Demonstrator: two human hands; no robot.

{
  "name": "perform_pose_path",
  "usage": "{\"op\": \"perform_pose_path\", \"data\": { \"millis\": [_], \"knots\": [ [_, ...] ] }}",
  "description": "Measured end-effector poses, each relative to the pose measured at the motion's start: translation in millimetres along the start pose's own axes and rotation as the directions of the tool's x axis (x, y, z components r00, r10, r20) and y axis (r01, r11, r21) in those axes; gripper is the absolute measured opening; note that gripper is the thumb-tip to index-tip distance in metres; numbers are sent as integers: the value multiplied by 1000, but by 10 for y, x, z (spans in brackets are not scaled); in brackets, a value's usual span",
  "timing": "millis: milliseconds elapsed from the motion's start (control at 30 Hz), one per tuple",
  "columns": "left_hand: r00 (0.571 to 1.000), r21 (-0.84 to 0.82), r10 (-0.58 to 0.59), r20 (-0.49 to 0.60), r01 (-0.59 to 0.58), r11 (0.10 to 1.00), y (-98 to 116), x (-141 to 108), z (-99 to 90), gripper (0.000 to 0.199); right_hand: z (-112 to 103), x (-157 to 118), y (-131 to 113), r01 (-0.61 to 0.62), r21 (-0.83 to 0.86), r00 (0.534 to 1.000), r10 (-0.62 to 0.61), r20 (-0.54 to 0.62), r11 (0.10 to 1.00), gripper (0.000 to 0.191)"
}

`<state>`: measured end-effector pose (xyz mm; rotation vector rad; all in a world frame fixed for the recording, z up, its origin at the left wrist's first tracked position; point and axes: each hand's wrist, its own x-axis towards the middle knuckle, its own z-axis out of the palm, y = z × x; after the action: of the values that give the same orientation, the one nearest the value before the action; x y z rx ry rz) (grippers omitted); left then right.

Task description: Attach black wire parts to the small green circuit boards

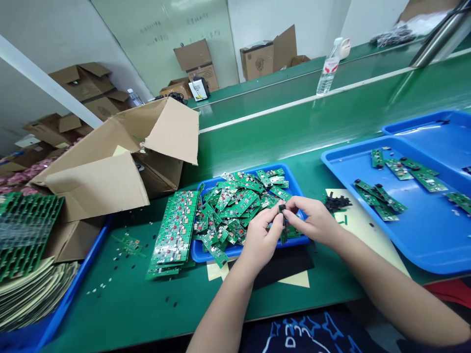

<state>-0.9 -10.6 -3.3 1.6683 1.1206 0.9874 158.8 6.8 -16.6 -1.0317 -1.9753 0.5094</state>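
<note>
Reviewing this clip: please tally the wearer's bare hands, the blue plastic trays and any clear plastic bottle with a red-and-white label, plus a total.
Bare hands, left hand and right hand: 2
Blue rectangular plastic trays: 4
Clear plastic bottle with red-and-white label: 1
Total: 7

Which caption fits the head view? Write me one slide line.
Left hand and right hand pinch a small black piece over a blue plastic tray of narrow green circuit boards.
</note>
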Motion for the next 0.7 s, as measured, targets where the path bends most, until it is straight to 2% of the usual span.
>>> {"op": "perform_pose_path", "data": {
  "millis": [100, 200, 300, 500, 700],
  "knots": [
    [996, -69, -87, -20, 86, 994, -39, -7, 30, 44, 16, -10, 4, -4, -46, 999, 3, -41, 999, 18],
    [993, -125, -120, -13, 118, 985, -56, -9, 50, 47, 29, -18, 1, -10, -56, 998, 6, -63, 998, 19],
    [997, -131, -79, -20, 76, 988, -54, -12, 58, 46, 26, -8, -13, -7, -9, 998, 7, -61, 1000, 19],
    [998, 13, 55, -30, -54, 998, -22, -32, 81, 38, 20, 30, -63, -65, 147, 993, 77, -84, 987, 21],
    [999, -19, 47, -12, -47, 999, -22, -27, 99, 36, 57, 15, -57, -167, 169, 976, 187, -110, 971, 20]
  ]
}}
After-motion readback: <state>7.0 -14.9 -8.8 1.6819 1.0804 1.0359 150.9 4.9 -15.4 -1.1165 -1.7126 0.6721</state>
